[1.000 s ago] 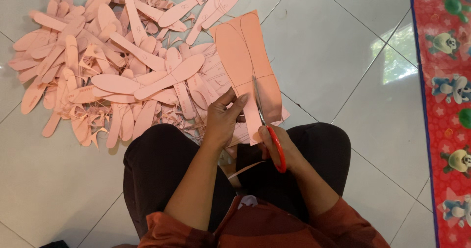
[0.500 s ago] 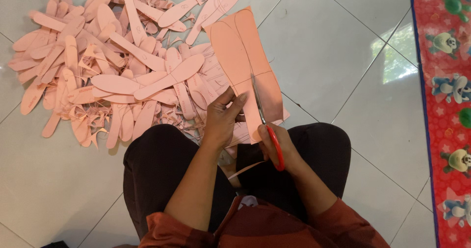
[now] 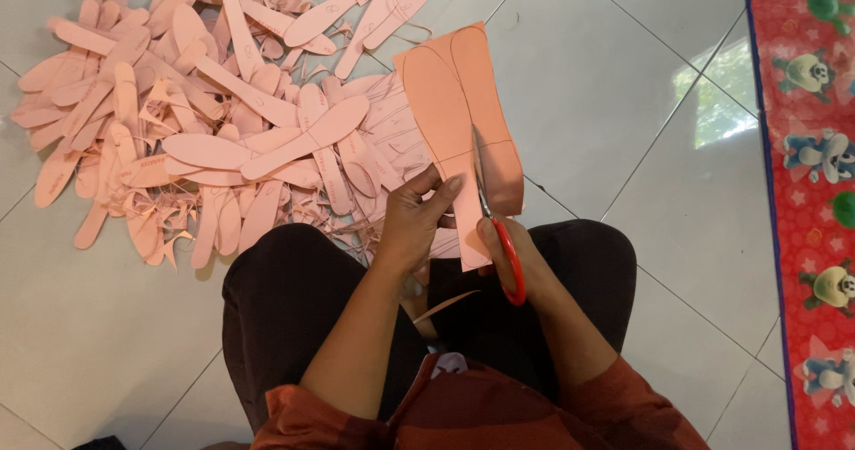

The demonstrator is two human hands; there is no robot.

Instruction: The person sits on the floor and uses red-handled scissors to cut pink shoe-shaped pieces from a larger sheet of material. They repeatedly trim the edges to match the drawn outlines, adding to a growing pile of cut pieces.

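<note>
- Seated on a pale tiled floor (image 3: 614,102), I hold a pink sheet (image 3: 463,102) marked with two insole outlines upright over my knees; my left hand (image 3: 414,223) pinches its lower edge, thumb and fingers pressed together on the material; my right hand (image 3: 517,254) is closed through the red handles of a pair of scissors (image 3: 494,227), whose blades bite into the sheet between the two outlines.
- The sheet stands up from my grip with only a slight curve; I judge it light, thin and fairly stiff, like card or dense foam board, easily creased if bent hard, not slippery.
- The best hold looks to be where my left fingers already sit, just beside the cut line and below the blade tips, so the strip stays taut without flopping; gripping it near the far top end would likely let it wobble against the blades.
- Beyond my knees lies a heap of cut insoles (image 3: 223,120) in the same pink, with curly offcuts (image 3: 169,227) among them; a red patterned mat (image 3: 810,192) borders the floor to my right.
</note>
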